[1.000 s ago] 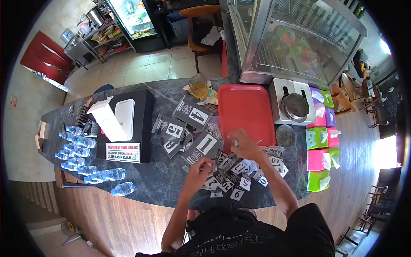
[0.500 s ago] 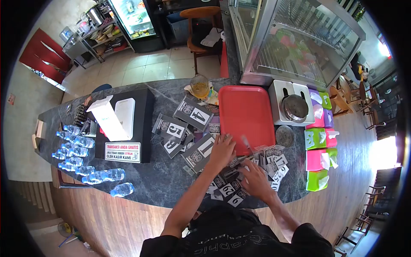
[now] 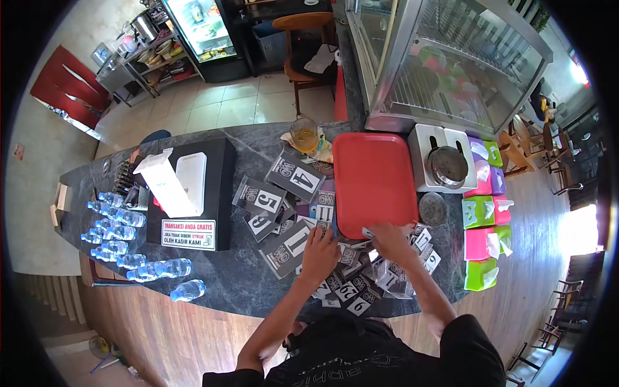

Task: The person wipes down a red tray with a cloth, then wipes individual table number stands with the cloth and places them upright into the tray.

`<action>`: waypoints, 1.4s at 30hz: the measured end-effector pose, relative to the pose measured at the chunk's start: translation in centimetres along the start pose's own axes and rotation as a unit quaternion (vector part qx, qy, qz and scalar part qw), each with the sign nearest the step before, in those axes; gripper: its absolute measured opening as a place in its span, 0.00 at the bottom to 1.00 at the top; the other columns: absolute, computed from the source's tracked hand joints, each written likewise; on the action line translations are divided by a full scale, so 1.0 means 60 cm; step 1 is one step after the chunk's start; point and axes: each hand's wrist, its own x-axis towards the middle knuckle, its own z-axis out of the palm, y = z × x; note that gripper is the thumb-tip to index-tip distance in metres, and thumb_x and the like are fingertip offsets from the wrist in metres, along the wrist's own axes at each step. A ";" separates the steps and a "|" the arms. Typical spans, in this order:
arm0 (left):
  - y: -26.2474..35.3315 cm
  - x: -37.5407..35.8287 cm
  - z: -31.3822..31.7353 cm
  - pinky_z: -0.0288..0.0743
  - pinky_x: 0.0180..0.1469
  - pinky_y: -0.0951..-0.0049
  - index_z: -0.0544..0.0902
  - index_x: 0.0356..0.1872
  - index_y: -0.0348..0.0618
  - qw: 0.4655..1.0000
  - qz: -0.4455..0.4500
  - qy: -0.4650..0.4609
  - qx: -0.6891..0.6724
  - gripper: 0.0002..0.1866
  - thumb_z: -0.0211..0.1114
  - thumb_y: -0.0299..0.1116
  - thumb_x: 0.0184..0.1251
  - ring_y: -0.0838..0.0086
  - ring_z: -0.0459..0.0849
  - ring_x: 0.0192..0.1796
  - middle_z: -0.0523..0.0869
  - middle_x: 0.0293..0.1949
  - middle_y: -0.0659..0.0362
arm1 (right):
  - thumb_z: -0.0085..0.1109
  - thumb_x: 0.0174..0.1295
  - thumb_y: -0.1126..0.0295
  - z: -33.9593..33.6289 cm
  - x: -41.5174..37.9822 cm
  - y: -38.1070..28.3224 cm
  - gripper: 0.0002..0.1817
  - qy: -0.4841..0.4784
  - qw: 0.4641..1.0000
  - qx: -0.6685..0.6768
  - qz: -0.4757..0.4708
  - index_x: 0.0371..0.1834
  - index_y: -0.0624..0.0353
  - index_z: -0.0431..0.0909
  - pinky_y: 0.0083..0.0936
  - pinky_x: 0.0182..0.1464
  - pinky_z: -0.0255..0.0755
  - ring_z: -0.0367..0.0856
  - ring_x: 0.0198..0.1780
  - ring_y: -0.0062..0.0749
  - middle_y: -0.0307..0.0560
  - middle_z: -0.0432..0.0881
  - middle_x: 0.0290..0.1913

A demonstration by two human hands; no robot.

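Note:
My left hand (image 3: 321, 253) has its fingers bent over the right end of the large black card numbered 1 (image 3: 291, 246); its fingertips are too small to read clearly. Just below the red tray (image 3: 376, 184), my right hand (image 3: 388, 240) reaches in from the right, fingers pointing left near the tray's lower edge. Small black and white number cards (image 3: 351, 290) lie in a loose heap below and between both hands. Larger cards numbered 4 (image 3: 295, 175) and 5 (image 3: 259, 197) lie to the left of the tray.
Several water bottles (image 3: 169, 268) stand or lie at the left, beside a black box (image 3: 219, 193). Above the tray is a glass cup (image 3: 304, 135). A white appliance (image 3: 422, 145), a round glass dish (image 3: 432, 209) and colourful tissue packs (image 3: 477, 242) are at the right.
My left hand has moved down and slightly left. My right hand has moved up toward the tray's lower edge. The large 1 card has shifted left and down, and the small cards lie differently.

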 end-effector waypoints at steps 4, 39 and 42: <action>0.015 0.050 0.008 0.66 0.59 0.59 0.84 0.39 0.38 0.998 -0.060 -0.006 -0.007 0.12 0.64 0.37 0.64 0.60 0.76 0.53 0.83 0.45 0.53 | 0.57 0.58 0.71 -0.032 -0.045 -0.014 0.17 -0.034 0.996 -0.069 0.042 0.51 0.61 0.79 0.49 0.56 0.73 0.81 0.53 0.59 0.58 0.83 0.47; -0.273 0.443 -0.048 0.74 0.64 0.48 0.63 0.68 0.35 0.971 -0.235 0.003 -0.047 0.57 0.84 0.45 0.32 0.42 0.74 0.63 0.72 0.61 0.39 | 0.68 0.56 0.65 0.054 0.476 -0.003 0.21 0.194 0.977 -0.044 0.070 0.53 0.56 0.78 0.47 0.59 0.68 0.73 0.61 0.47 0.48 0.79 0.53; -0.282 0.438 -0.062 0.76 0.62 0.51 0.70 0.61 0.32 0.976 -0.214 0.005 -0.042 0.50 0.83 0.45 0.34 0.42 0.76 0.61 0.75 0.58 0.39 | 0.66 0.57 0.65 0.065 0.480 0.007 0.19 0.209 0.976 -0.031 0.060 0.51 0.56 0.79 0.45 0.58 0.69 0.75 0.59 0.47 0.48 0.81 0.50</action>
